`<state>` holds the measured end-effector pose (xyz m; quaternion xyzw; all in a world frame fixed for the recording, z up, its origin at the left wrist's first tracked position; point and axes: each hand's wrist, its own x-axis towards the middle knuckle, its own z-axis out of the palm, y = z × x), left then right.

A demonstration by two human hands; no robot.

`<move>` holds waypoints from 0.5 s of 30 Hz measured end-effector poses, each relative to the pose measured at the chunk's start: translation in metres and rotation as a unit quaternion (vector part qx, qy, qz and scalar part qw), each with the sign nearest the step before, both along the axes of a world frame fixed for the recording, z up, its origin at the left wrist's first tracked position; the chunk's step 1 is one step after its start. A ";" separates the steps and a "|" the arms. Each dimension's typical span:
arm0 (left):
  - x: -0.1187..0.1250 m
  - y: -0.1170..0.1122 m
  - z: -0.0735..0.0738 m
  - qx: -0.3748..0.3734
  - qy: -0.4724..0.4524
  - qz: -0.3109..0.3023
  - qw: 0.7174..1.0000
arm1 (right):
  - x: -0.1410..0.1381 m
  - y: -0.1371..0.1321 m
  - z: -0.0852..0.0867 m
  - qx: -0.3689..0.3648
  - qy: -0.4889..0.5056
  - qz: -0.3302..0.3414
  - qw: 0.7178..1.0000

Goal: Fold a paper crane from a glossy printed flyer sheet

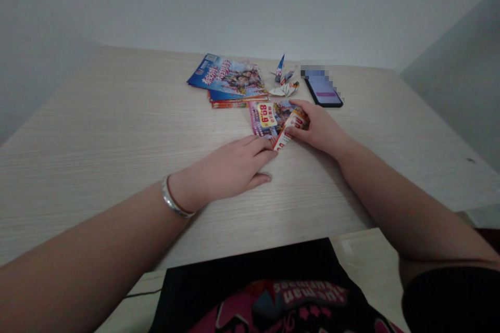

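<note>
A colourful printed flyer (pixel 275 117) lies on the table before me, with a strip folded over along its right side so that its white and orange back shows. My right hand (pixel 316 125) pinches that folded strip, its thumb on the near side and its fingers at the far corner. From the left, my left hand (pixel 242 166) rests with its fingers stretched out, the fingertips on the flyer's near edge and the thumb apart on the table. A folded paper crane (pixel 284 83) in blue and white stands just beyond the flyer.
A stack of similar blue flyers (pixel 226 78) lies behind, left of the crane. To the crane's right is a smartphone (pixel 326 92) with its screen lit. The pale wooden table (pixel 117 114) meets a wall at the back, and its front edge is close to my body.
</note>
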<state>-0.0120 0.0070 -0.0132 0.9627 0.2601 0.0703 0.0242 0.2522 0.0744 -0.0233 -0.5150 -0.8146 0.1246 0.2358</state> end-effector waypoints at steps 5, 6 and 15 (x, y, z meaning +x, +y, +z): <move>-0.001 0.001 -0.007 0.027 0.006 -0.017 0.999 | 0.005 0.004 -0.001 -0.030 0.010 -0.001 0.999; -0.001 0.001 -0.007 0.028 0.008 -0.015 0.999 | 0.006 0.005 -0.002 -0.034 0.016 -0.006 0.999; 0.004 -0.001 -0.006 0.022 0.009 0.020 1.000 | 0.005 0.012 -0.005 -0.056 0.035 -0.031 0.997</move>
